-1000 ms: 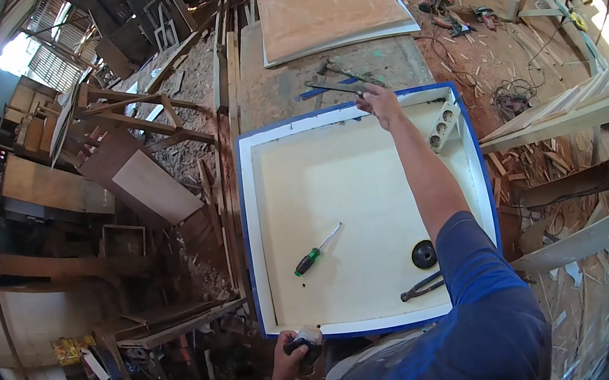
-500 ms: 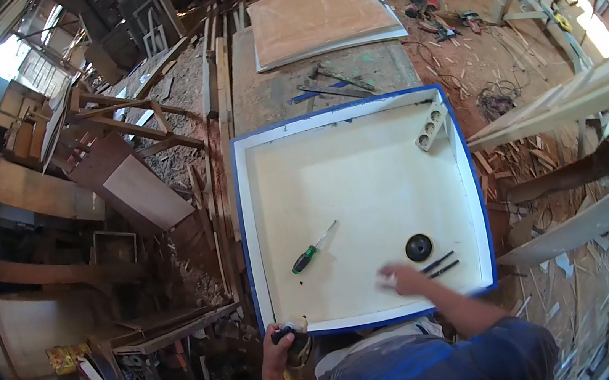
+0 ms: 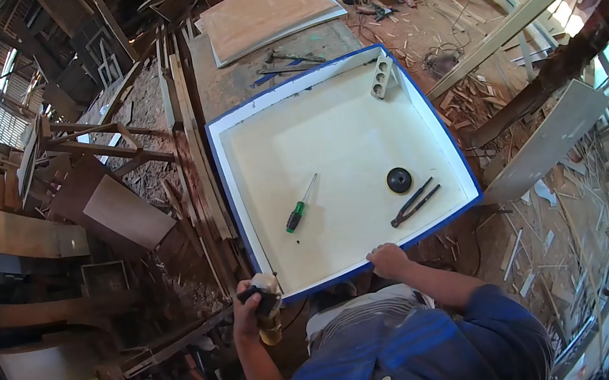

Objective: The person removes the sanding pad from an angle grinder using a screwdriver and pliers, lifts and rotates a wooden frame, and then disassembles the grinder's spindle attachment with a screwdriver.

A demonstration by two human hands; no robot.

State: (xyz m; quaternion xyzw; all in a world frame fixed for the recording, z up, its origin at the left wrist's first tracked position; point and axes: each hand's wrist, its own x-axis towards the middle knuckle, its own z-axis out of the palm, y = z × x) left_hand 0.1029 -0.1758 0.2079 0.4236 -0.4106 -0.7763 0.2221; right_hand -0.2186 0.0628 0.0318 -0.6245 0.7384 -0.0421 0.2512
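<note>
Left hand: fingers wrapped around a black-and-yellow tool, beside the near-left corner of the shallow box. Right hand: fingers curled at the box's near edge; whether they grip it cannot be told. Inside lie a screwdriver, pincers and a black disc. A steady box and firm tool grip should serve best.

In a white, blue-rimmed wooden box, a green-and-black screwdriver lies left of a round black disc, dark metal pincers before it, a white oblong socket strip in the far right corner; behind, on the grey-brown bench, a metal hammer before a flat brown board.
</note>
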